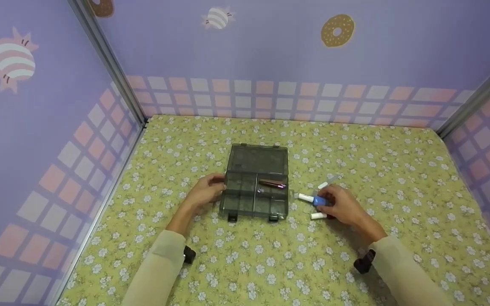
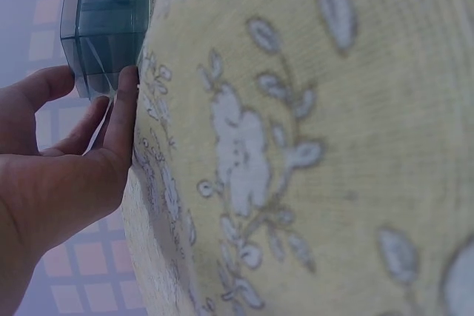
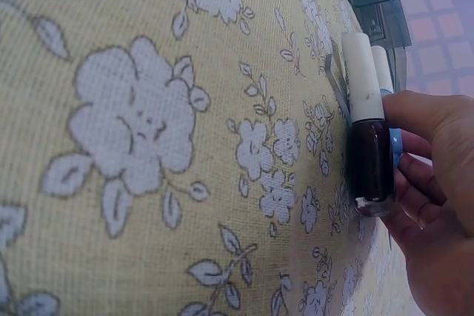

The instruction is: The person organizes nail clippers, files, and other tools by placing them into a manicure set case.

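A clear grey divided plastic box lies with its lid swung back. My left hand rests against its left side, thumb and fingertips at the wall. Inside, a slim shiny pink item sits in an upper right compartment. To the right of the box, my right hand pinches a blue nail polish bottle, its white cap toward the box. A dark red nail polish bottle with a white cap lies just on the near side of it, partly under the hand in the head view.
Beyond the right hand lies a slim item with a white end and a clear, greyish body. A flowered yellow cloth covers the table. Purple patterned panels stand at the back and both sides.
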`<move>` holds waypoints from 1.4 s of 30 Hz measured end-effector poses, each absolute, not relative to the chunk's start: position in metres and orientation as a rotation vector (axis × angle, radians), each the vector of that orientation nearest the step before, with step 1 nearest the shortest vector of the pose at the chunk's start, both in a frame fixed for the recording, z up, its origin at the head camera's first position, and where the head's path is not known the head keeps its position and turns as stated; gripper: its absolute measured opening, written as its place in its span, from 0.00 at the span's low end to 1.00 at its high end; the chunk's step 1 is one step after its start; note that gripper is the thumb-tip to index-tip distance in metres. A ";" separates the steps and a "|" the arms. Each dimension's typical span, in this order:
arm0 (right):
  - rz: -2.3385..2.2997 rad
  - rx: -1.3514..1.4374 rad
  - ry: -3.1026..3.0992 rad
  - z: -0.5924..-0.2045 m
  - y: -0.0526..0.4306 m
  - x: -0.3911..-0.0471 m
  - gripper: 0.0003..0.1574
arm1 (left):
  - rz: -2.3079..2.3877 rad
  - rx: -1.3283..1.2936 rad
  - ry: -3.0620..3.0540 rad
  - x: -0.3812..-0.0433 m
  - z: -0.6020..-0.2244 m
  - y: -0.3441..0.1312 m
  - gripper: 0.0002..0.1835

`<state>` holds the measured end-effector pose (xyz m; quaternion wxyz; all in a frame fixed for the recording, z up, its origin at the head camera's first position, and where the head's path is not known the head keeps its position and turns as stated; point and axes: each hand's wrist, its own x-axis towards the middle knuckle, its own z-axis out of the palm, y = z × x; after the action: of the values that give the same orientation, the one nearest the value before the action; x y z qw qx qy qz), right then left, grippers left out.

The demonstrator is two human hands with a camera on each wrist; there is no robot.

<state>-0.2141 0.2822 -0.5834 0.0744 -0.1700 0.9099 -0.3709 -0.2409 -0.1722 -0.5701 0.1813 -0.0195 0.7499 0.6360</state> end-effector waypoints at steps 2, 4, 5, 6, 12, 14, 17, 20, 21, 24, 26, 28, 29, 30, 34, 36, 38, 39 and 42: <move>-1.110 -0.518 2.745 -0.583 0.282 -0.214 0.17 | 1.800 -0.054 2.116 -0.241 -0.570 -0.172 0.26; -1.105 -0.536 2.767 -0.584 0.282 -0.214 0.16 | 1.802 -0.057 2.112 -0.241 -0.571 -0.172 0.26; -1.103 -0.543 2.777 -0.585 0.282 -0.214 0.17 | 1.803 -0.056 2.109 -0.240 -0.570 -0.172 0.26; -1.103 -0.547 2.785 -0.585 0.282 -0.214 0.17 | 1.803 -0.055 2.109 -0.241 -0.570 -0.171 0.26; -1.166 -0.459 2.779 -0.585 0.282 -0.215 0.16 | 1.796 -0.033 2.117 -0.242 -0.570 -0.169 0.26; -1.192 -0.430 2.774 -0.584 0.282 -0.216 0.17 | 1.803 -0.032 2.111 -0.243 -0.571 -0.169 0.26; -1.227 -0.415 2.758 -0.581 0.280 -0.218 0.17 | 1.815 -0.040 2.097 -0.243 -0.571 -0.170 0.26; -1.268 -0.385 2.735 -0.577 0.275 -0.221 0.17 | 1.821 -0.038 2.084 -0.243 -0.570 -0.170 0.26; -1.277 -0.380 2.726 -0.575 0.273 -0.222 0.17 | 1.818 -0.037 2.089 -0.243 -0.570 -0.171 0.26; -1.307 -0.365 2.714 -0.570 0.265 -0.228 0.17 | 1.808 -0.028 2.112 -0.244 -0.569 -0.172 0.26; -1.325 -0.372 2.714 -0.567 0.259 -0.232 0.17 | 1.808 -0.027 2.120 -0.244 -0.568 -0.172 0.26; -1.349 -0.396 2.714 -0.563 0.252 -0.237 0.17 | 1.803 -0.027 2.127 -0.245 -0.568 -0.172 0.26; -1.355 -0.409 2.721 -0.562 0.248 -0.240 0.16 | 1.804 -0.028 2.124 -0.245 -0.569 -0.172 0.26; -1.366 -0.419 2.720 -0.561 0.245 -0.242 0.16 | 1.806 -0.028 2.118 -0.245 -0.569 -0.172 0.26; -1.388 -0.458 2.706 -0.558 0.227 -0.247 0.16 | 1.814 -0.044 2.106 -0.244 -0.572 -0.171 0.25; -1.373 -0.491 2.717 -0.557 0.217 -0.250 0.16 | 1.818 -0.045 2.104 -0.243 -0.573 -0.171 0.25; -1.362 -0.521 2.719 -0.555 0.207 -0.252 0.16 | 1.823 -0.048 2.100 -0.243 -0.573 -0.171 0.25; -1.352 -0.537 2.726 -0.555 0.202 -0.254 0.16 | 1.822 -0.047 2.099 -0.242 -0.573 -0.171 0.25; -1.335 -0.584 2.732 -0.553 0.188 -0.258 0.16 | 1.821 -0.042 2.098 -0.242 -0.573 -0.171 0.26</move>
<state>-0.2577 0.1879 -0.5531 0.0226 -0.1885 0.8821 -0.4312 -0.2420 -0.1709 -0.5727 0.1808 -0.0149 0.7427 0.6446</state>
